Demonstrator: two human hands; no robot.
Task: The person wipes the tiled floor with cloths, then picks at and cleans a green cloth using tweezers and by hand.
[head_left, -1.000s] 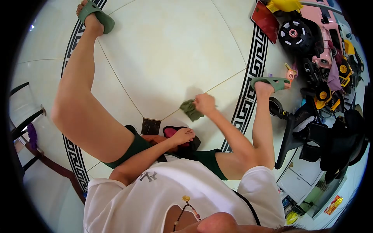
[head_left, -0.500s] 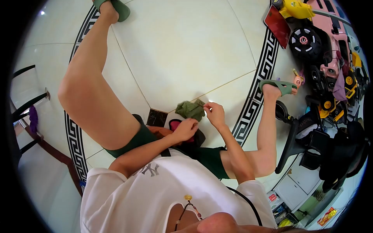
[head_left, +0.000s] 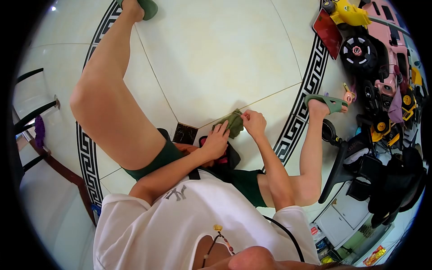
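Note:
A crumpled green cloth [head_left: 235, 126] hangs between my two hands, above the tile floor. My right hand [head_left: 254, 122] pinches its upper right edge between thumb and fingertips. My left hand [head_left: 217, 141] lies against the cloth's lower left side, its fingers spread and pointing up. Below my left hand, a black and pink item [head_left: 231, 157] and something orange-brown [head_left: 185, 148] sit close to my shorts, both partly covered.
Pale tiles [head_left: 216, 58] with a patterned black border lie ahead. Toy vehicles [head_left: 389, 81], a red flat object [head_left: 328, 33] and black bags stand at the right. A black-barred rack [head_left: 36, 118] with a purple item is at the left.
My left hand has moved up onto the cloth and its fingers have spread. My right hand has kept its pinch and moved slightly up and right. The view has shifted a little.

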